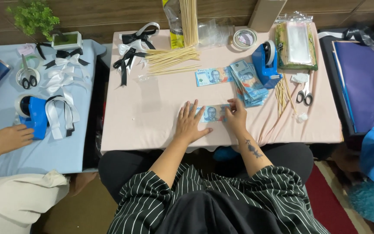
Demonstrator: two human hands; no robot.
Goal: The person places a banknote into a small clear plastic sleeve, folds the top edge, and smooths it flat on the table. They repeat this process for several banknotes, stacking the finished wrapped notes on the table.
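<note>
A blue banknote point(213, 113) lies flat near the front edge of the pink table point(152, 112). My left hand point(190, 123) rests palm down on the note's left end, fingers spread. My right hand point(236, 116) pinches the note's right edge with its fingertips. A second blue banknote point(212, 76) lies further back, beside a fanned stack of the same notes point(249, 82).
Wooden skewers point(169, 60) and black-and-white ribbon bows point(133, 47) lie at the back left. A blue tape dispenser point(265, 63), scissors point(304, 93) and clear sleeves point(297, 41) sit to the right. Another person's hand point(9, 138) rests on the blue table point(44, 147) at left.
</note>
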